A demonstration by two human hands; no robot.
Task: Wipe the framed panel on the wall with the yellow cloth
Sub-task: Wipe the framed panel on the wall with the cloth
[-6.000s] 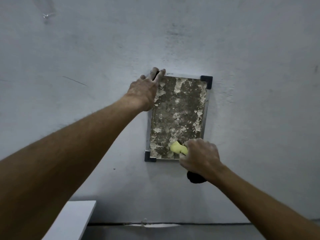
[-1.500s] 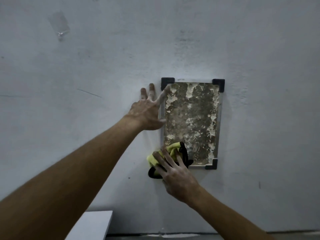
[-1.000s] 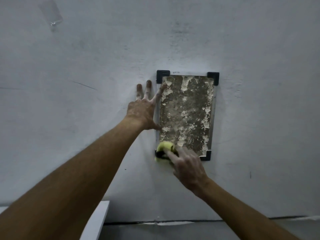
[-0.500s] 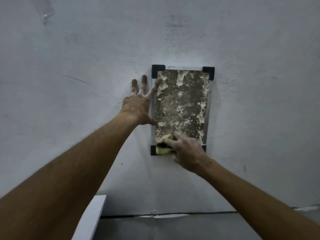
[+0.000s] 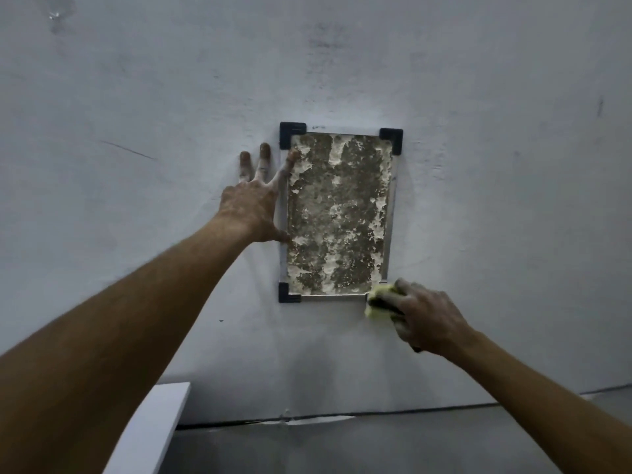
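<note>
The framed panel (image 5: pixel 337 213) hangs upright on the grey wall, a mottled brown and white surface in a thin metal frame with black corner pieces. My left hand (image 5: pixel 254 203) lies flat with spread fingers against the wall and the frame's left edge, one fingertip on the panel's upper left. My right hand (image 5: pixel 419 316) presses the bunched yellow cloth (image 5: pixel 378 301), which has a dark part, onto the frame's bottom right corner, hiding that corner piece.
A white shelf or board edge (image 5: pixel 150 429) juts in at the lower left below my left arm. A dark seam (image 5: pixel 342 415) runs where the wall meets the grey floor.
My right hand has slid the cloth along the bottom edge from the lower left corner to the lower right corner. My left hand has stayed flat on the frame's left side.
</note>
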